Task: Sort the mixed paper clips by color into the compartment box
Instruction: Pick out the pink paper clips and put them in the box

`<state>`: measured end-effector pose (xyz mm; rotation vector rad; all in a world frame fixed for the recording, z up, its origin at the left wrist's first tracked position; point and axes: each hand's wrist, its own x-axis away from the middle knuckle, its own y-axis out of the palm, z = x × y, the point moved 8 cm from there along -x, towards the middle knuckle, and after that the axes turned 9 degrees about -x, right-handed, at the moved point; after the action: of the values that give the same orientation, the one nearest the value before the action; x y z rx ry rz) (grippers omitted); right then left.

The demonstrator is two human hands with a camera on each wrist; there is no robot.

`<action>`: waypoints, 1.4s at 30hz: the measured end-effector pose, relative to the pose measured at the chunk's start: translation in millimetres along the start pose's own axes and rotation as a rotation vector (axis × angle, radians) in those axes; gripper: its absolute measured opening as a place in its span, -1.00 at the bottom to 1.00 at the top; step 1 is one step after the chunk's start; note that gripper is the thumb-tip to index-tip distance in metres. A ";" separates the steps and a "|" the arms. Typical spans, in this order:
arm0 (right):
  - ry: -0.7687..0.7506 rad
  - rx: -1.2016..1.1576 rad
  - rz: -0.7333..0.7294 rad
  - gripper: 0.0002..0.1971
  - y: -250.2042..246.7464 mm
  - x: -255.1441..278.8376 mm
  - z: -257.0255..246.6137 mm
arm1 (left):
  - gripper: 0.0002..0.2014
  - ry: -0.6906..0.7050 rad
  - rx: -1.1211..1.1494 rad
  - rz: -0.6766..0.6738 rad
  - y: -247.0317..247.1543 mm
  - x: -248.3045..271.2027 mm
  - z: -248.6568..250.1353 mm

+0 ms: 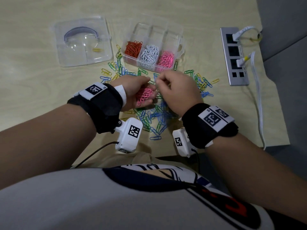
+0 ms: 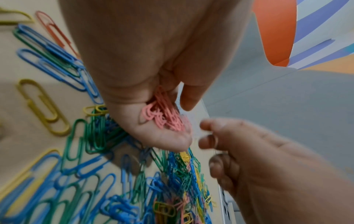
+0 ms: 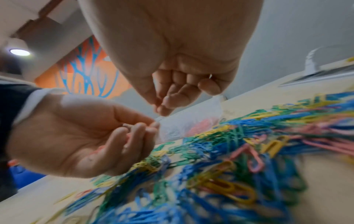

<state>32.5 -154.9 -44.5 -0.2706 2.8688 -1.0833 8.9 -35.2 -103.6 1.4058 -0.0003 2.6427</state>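
The compartment box (image 1: pixel 180 41) of clear plastic stands on the far middle of the table (image 1: pixel 33 90), well away from the table edges, with free surface to its right before the power strip (image 1: pixel 234 55). Its near row holds red, white and pink clips, each colour in its own compartment. The mixed paper clips (image 1: pixel 154 120), mostly blue, green and yellow, lie spread just in front of the box. Above them the left hand (image 1: pixel 132 92) is turned palm up, fingers curled round a bunch of pink clips (image 1: pixel 144 95). The right hand (image 1: pixel 176 90) is beside it with curled fingers, thumb against forefinger; whether a clip is between them I cannot tell. The clear lid (image 1: pixel 83 42) lies left of the box.
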 end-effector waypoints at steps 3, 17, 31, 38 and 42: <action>0.129 0.223 -0.126 -0.95 3.3 -1.9 31.6 | -0.66 -0.025 0.016 -0.010 -4.2 1.2 -1.6; 0.170 0.448 -0.248 -0.87 10.0 -0.8 38.3 | -0.65 -0.001 -0.046 0.032 -14.2 2.3 -0.9; 0.112 0.434 -0.181 -0.79 12.7 -16.2 30.6 | -0.67 0.010 -0.061 0.033 -19.2 2.6 0.1; 0.121 0.547 -0.238 -0.76 23.9 -23.3 33.9 | -0.67 0.011 -0.066 0.041 -18.5 3.7 1.9; 0.139 0.551 -0.265 -0.74 24.0 -23.8 35.3 | -0.67 0.017 -0.068 0.044 -16.7 3.1 3.7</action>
<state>56.7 -155.8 -86.9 -0.5621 2.5456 -1.9457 12.4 -18.6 -100.2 1.3779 -0.1198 2.6630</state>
